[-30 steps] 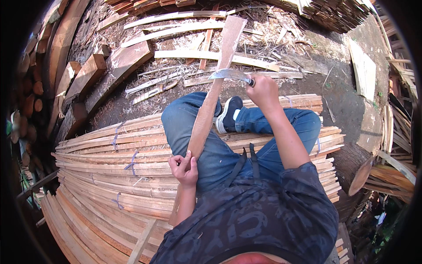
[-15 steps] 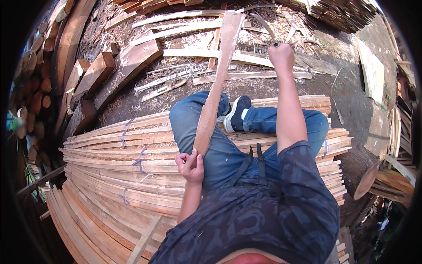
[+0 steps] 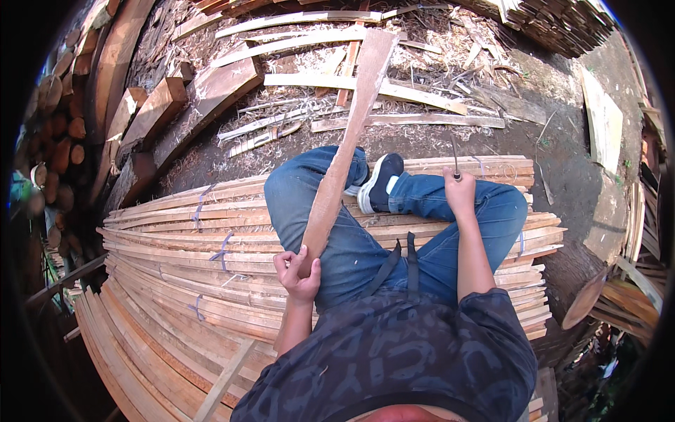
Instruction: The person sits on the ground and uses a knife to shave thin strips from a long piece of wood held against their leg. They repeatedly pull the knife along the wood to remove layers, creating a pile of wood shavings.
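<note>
A long, rough-sawn wooden board (image 3: pixel 344 155) slants across my left thigh, its broad end pointing up and away over the wood scraps. My left hand (image 3: pixel 297 276) pinches its near end between thumb and fingers. In my right hand (image 3: pixel 459 191), above my right shin, is the handle of a curved-bladed knife (image 3: pixel 455 156). The blade points away from me and appears as a thin dark line, seen nearly edge-on. Knife and board are well apart, and the fist hides most of the handle.
I sit on tied bundles of wooden strips (image 3: pixel 176 264). Ahead, loose slats (image 3: pixel 408 121) lie on ground littered with shavings. Thick squared beams (image 3: pixel 204 105) and stacked logs (image 3: pixel 60 162) stand at left. A pile of thin boards (image 3: pixel 562 28) is at far right.
My right hand has come down and back towards me with the knife, from beyond my shin to above it. The board's near end has shifted slightly nearer in my left hand.
</note>
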A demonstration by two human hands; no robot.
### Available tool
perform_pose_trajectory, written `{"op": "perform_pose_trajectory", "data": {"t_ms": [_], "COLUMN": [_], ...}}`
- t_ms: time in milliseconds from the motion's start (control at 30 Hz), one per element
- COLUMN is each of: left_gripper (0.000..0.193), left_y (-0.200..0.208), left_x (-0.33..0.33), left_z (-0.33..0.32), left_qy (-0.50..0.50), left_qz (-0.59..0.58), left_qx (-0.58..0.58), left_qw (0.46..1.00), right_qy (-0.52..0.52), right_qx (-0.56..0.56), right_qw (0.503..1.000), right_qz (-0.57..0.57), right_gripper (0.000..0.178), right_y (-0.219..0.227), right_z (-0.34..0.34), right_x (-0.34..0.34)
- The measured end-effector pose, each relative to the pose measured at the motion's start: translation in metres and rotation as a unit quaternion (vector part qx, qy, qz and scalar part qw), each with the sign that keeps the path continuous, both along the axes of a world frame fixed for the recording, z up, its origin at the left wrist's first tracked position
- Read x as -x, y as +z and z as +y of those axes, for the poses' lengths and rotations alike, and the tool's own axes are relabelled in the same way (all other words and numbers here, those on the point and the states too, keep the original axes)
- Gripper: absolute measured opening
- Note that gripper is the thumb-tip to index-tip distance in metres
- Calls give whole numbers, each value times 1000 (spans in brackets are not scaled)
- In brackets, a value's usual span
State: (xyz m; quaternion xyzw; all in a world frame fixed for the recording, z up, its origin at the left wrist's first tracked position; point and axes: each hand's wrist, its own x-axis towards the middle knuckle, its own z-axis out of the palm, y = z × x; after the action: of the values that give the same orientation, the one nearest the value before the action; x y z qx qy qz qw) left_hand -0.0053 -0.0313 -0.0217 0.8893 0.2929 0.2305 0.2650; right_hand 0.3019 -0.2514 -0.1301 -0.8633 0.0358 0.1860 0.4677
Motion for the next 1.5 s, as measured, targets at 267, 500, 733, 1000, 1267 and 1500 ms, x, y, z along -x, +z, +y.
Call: {"op": "perform_pose_trajectory", "data": {"t_ms": [267,500,733,1000,1267,1500], "left_gripper": [62,44,55,54,54,52], "left_y": [27,-2,-19,-22,-26,-23], "left_x": [7,21,12,10,15,16], "left_z": [-15,8,16,16,13,13], "left_qy": [51,114,74,84,95,102], "left_qz": [64,125,110,105,133,120], "left_qx": [51,60,82,89,104,133], "left_qw": [995,984,988,987,981,979], "right_qy": [216,303,299,226,-53,209], "right_qx": [-31,41,166,174,198,148], "right_qw": [971,914,894,886,950,923], "right_qz": [-93,-268,-289,-367,-236,-289], "right_gripper": [27,14,15,9,33,26], "right_y": [43,82,85,79,93,103], "right_z": [50,70,86,107,52,62], "right_x": [48,20,4,-30,-143,-32]}}
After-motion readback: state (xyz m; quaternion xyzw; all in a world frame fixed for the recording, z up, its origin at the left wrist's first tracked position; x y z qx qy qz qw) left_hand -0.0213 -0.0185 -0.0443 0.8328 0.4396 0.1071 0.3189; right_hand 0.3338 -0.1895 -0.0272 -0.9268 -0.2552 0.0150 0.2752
